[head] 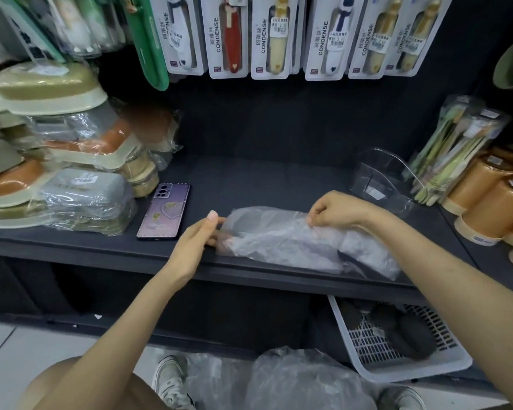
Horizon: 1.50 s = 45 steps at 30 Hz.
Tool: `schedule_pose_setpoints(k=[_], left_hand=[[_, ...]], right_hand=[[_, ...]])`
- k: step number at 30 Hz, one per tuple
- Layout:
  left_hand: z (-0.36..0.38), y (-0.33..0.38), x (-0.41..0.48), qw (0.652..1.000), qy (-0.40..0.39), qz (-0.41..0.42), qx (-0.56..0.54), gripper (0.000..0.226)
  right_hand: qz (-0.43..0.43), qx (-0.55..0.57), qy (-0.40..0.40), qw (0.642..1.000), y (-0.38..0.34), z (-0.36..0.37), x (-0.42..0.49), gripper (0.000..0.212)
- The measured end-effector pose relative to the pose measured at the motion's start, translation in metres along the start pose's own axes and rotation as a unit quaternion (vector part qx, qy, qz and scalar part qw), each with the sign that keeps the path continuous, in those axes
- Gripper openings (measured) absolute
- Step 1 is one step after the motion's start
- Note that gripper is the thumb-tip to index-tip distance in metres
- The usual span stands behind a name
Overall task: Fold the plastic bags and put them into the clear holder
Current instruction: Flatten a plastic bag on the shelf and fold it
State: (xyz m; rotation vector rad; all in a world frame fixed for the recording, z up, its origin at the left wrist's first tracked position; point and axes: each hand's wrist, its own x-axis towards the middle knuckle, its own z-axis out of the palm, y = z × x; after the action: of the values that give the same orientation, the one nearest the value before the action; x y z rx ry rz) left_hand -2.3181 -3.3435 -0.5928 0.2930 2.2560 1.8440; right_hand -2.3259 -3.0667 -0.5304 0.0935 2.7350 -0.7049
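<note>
Head view, taking the bag as the clock centre. A thin clear bag (282, 241) lies partly folded and flattened along the front edge of a dark shelf (249, 184), its long axis running from 9 to 4 o'clock.

The left hand (196, 241), at 9 o'clock, pinches the bag's left edge, thumb on top and fingers underneath. The right hand (335, 210), at 1 o'clock, has its fingers curled and nips the bag's far edge between the fingertips. Both hands grip the same bag.

The clear holder (379, 179) stands on the shelf at 2 o'clock, near the right hand but apart from it and from the bag. What it contains cannot be made out.

A phone (164, 211) lies face down at 10 o'clock, just beside the left hand. Wrapped boxes (80, 196) are stacked beyond it at 9 to 10 o'clock. Orange cups (492, 202) stand at 3 o'clock, with a cutlery pack (456, 149) leaning behind the holder. Carded toothbrushes (270, 37) hang at 12 o'clock.

Below the shelf, a white basket (412, 372) sits at 5 o'clock. Loose bags (293, 377) are heaped at 6 o'clock, beside a shoe (171, 377).
</note>
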Motion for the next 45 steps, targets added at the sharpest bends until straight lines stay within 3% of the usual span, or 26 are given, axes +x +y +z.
schedule_pose_setpoints(k=[2, 6, 9, 13, 15, 17, 20, 22, 25, 30, 34, 42, 44, 45], left_hand=[[0.001, -0.002, 0.005, 0.999, 0.042, -0.011, 0.013, 0.037], [0.009, -0.015, 0.014, 0.986, 0.073, -0.036, 0.148, 0.011], [0.013, -0.017, 0.017, 0.971, 0.111, -0.046, 0.208, 0.013], [0.012, -0.013, 0.015, 0.946, 0.125, -0.04, 0.297, 0.036], [0.012, -0.01, 0.013, 0.918, 0.15, 0.027, 0.366, 0.042], [0.015, -0.01, 0.016, 0.865, 0.159, 0.16, 0.447, 0.045], [0.027, -0.014, 0.03, 0.819, 0.067, 0.283, 0.494, 0.039], [0.037, -0.018, 0.038, 0.826, -0.024, 0.265, 0.497, 0.048], [0.047, -0.025, 0.043, 0.839, -0.08, 0.178, 0.508, 0.077], [0.048, -0.028, 0.042, 0.851, -0.057, 0.143, 0.502, 0.091], [0.049, -0.029, 0.043, 0.827, -0.07, 0.116, 0.545, 0.107], [0.053, -0.028, 0.044, 0.801, -0.059, 0.082, 0.59, 0.103], [0.053, -0.028, 0.044, 0.8, -0.061, 0.079, 0.592, 0.105], [0.053, -0.028, 0.044, 0.799, -0.062, 0.077, 0.593, 0.106]], right_hand=[[0.017, -0.009, -0.006, 1.0, 0.005, 0.004, 0.013, 0.013], [0.015, -0.016, -0.001, 1.0, 0.013, 0.015, 0.022, 0.021], [0.007, -0.006, 0.008, 1.0, 0.019, 0.02, 0.027, 0.02], [-0.015, -0.021, 0.012, 1.0, 0.024, 0.021, 0.03, 0.017], [-0.026, -0.019, 0.007, 0.999, 0.026, 0.021, 0.032, 0.017], [-0.032, -0.023, -0.001, 0.999, 0.025, 0.02, 0.032, 0.014], [-0.037, -0.033, -0.011, 0.999, 0.024, 0.018, 0.035, 0.009], [-0.038, -0.023, -0.019, 0.999, 0.022, 0.017, 0.037, 0.012], [-0.032, 0.009, -0.032, 0.999, 0.022, 0.016, 0.039, 0.016], [-0.021, 0.028, -0.031, 0.999, 0.023, 0.016, 0.042, 0.015], [-0.016, 0.037, -0.032, 0.999, 0.024, 0.017, 0.044, 0.02], [-0.002, 0.083, 0.028, 0.996, 0.037, 0.011, 0.041, 0.023], [0.03, 0.037, 0.052, 0.998, 0.042, 0.007, 0.035, 0.023], [0.05, -0.049, 0.081, 0.994, 0.043, 0.006, 0.031, 0.025]])
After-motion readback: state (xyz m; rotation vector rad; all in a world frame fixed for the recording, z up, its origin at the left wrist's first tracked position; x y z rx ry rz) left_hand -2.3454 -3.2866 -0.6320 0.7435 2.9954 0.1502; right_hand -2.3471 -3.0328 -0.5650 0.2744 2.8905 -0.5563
